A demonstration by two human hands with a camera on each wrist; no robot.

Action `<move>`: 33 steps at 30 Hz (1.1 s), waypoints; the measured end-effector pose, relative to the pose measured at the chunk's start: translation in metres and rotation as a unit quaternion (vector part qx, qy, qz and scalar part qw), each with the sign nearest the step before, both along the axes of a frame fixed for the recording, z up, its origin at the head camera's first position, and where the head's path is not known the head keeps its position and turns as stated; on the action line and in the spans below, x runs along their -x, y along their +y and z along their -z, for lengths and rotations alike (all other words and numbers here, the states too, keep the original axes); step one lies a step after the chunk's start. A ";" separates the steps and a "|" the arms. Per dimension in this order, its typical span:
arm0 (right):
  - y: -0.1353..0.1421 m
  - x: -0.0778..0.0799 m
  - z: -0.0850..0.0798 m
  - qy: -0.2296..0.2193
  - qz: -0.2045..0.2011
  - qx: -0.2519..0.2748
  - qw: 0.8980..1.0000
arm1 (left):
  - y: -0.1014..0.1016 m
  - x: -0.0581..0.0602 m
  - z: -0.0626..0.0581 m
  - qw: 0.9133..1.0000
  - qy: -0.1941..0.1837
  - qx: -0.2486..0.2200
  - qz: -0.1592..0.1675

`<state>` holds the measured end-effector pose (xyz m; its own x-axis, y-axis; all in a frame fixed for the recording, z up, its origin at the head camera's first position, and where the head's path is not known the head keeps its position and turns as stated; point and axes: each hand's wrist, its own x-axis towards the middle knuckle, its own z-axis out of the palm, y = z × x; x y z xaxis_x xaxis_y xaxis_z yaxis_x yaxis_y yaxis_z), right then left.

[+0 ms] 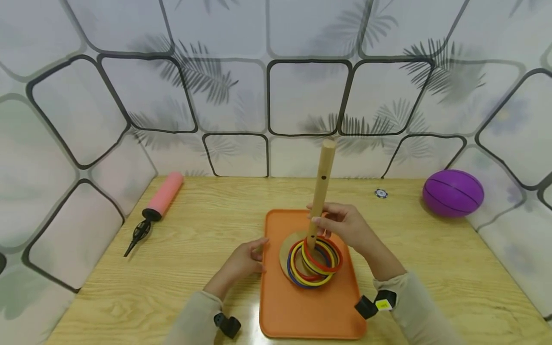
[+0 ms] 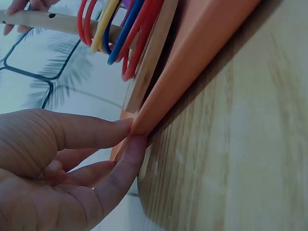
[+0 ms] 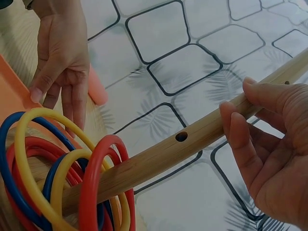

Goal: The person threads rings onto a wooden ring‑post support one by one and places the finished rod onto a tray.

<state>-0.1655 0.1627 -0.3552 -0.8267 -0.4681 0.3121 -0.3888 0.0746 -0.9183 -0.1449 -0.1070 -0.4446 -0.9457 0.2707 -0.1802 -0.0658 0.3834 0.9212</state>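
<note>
An upright wooden post (image 1: pixel 321 187) with small holes rises from a round wooden base (image 1: pixel 285 254) on an orange tray (image 1: pixel 310 318). Several red, yellow and blue rings (image 3: pixel 88 185) lie loosely stacked around the post's foot. My right hand (image 1: pixel 351 226) pinches the post above the rings, thumb on one side and fingertips on the other, as the right wrist view shows. At the tray's left side is my left hand (image 1: pixel 241 262); in the left wrist view its thumb and index finger pinch the tray's rim (image 2: pixel 166 91).
A pink hand pump (image 1: pixel 166 195) with a black nozzle lies at the left of the wooden table (image 1: pixel 172 297). Toward the back right are a small round chip (image 1: pixel 381 193) and a purple ball (image 1: pixel 453 193). A patterned wall (image 1: pixel 233 96) borders the table's back and sides.
</note>
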 end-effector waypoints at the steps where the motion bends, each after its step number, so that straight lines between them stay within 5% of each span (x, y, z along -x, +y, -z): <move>1: 0.000 0.000 0.001 0.001 -0.001 0.000 1.000 | 0.000 0.000 0.000 1.000 -0.001 0.001 -0.001; 24: -0.002 -0.006 0.005 -0.057 0.013 0.013 0.998 | -0.001 -0.002 0.004 0.999 -0.019 -0.027 -0.001; 29: 0.008 -0.005 -0.001 -0.030 0.033 -0.047 0.998 | -0.009 -0.002 0.004 1.000 -0.022 -0.016 0.004; 33: 0.026 -0.006 -0.008 0.052 0.091 -0.098 0.990 | -0.021 -0.006 -0.003 0.999 0.016 0.048 -0.005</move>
<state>-0.1593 0.1884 -0.3474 -0.8717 -0.3738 0.3169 -0.4433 0.3257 -0.8351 -0.1393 -0.1278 -0.4414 -0.9540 0.2435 -0.1748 -0.0420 0.4689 0.8822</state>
